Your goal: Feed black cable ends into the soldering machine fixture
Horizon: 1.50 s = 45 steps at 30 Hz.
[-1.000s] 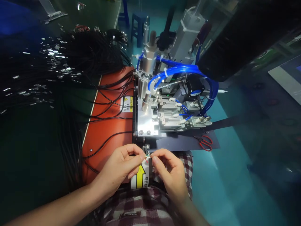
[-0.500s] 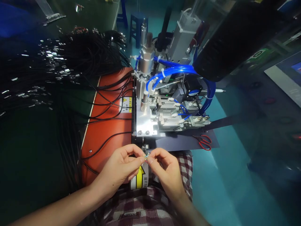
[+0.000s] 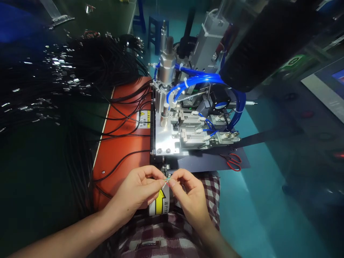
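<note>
Fine coloured wires, with green, white and red strands showing, are pinched between my two hands. My left hand is closed on them, thumb against forefinger. From the other side my right hand grips the same wires with thumb and fingertips nearly touching the left ones. The fingers hide most of the wires. Just beyond the fingertips is a small metal fixture at the front of the machine. Under the hands shows a white label with a yellow arrow.
Black cables cross the red-orange surface to the machine's left edge. A large bundle of black cables lies at the left. Blue air tubes arch over the machine. Red-handled scissors rest on the dark plate to the right.
More of the coloured strands now shows between the fingertips, red and white included. Both hands stay in nearly the same place.
</note>
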Each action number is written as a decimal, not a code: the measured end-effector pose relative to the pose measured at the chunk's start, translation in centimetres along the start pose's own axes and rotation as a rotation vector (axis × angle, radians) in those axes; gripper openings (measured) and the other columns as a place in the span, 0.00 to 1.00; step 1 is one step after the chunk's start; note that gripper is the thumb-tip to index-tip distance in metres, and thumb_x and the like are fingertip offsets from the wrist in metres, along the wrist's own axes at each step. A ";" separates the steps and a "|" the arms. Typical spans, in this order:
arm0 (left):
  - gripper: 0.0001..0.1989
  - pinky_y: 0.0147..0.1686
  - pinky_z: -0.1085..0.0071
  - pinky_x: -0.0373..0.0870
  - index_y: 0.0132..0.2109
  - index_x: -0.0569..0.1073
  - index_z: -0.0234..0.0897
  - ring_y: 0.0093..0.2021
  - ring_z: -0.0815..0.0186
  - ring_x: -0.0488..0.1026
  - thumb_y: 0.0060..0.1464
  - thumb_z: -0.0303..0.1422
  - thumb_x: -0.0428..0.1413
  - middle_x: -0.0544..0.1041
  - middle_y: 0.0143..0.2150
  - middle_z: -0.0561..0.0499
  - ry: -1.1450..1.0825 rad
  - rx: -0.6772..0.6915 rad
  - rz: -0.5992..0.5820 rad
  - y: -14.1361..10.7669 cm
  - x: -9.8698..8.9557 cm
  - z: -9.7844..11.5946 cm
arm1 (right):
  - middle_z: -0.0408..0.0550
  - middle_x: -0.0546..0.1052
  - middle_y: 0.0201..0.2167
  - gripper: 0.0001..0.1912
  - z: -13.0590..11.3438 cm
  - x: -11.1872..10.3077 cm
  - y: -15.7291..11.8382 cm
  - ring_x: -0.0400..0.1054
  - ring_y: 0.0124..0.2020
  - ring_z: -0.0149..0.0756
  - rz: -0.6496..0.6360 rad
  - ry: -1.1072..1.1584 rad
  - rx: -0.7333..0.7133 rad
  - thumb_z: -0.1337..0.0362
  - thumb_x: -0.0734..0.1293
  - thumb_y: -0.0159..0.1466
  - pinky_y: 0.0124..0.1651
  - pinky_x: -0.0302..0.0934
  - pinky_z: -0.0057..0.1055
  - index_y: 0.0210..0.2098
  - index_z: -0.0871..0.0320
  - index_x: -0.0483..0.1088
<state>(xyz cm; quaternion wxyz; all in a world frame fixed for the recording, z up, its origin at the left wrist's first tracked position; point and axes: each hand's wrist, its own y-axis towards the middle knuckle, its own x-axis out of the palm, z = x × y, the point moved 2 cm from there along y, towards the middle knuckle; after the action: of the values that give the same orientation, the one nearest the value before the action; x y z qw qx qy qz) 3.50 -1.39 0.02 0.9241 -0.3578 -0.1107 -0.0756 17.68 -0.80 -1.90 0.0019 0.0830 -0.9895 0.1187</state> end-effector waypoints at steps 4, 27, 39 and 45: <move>0.12 0.14 0.80 0.44 0.30 0.68 0.34 0.13 0.78 0.49 0.48 0.38 0.59 0.58 0.12 0.61 0.009 0.021 0.012 0.1 0.1 0.0 | 0.41 0.67 0.22 0.06 0.0 -0.3 0.0 0.57 0.24 0.29 -0.022 -0.026 0.004 0.65 0.65 0.59 0.29 0.55 0.26 0.26 0.60 0.67; 0.11 0.14 0.81 0.45 0.31 0.66 0.35 0.14 0.78 0.50 0.51 0.37 0.57 0.58 0.12 0.62 0.024 0.048 0.005 0.1 0.1 -0.2 | 0.45 0.73 0.29 0.13 -0.6 -1.2 -1.2 0.67 0.29 0.34 0.078 -0.610 -0.684 0.76 0.68 0.55 0.34 0.59 0.34 0.38 0.55 0.70; 0.09 0.15 0.79 0.46 0.31 0.67 0.34 0.14 0.77 0.51 0.52 0.35 0.56 0.58 0.13 0.62 0.040 0.068 -0.016 0.1 -0.1 -0.5 | 0.42 0.67 0.27 0.02 -0.6 -0.8 -0.2 0.61 0.26 0.29 -0.023 -0.195 -0.218 0.70 0.65 0.59 0.29 0.58 0.26 0.31 0.58 0.68; 0.10 0.16 0.78 0.45 0.31 0.66 0.35 0.14 0.78 0.50 0.51 0.36 0.57 0.59 0.12 0.62 0.002 0.048 -0.019 0.0 0.1 -0.3 | 0.40 0.65 0.24 0.06 -0.4 -0.4 0.0 0.56 0.24 0.27 -0.058 -0.038 -0.027 0.67 0.66 0.59 0.28 0.54 0.25 0.26 0.60 0.67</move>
<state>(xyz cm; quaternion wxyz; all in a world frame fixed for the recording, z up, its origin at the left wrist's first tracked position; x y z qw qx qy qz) 3.61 -1.60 -0.19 0.9318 -0.3346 -0.1147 -0.0819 18.10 -0.66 -1.48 -0.0125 0.1136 -0.9880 0.1034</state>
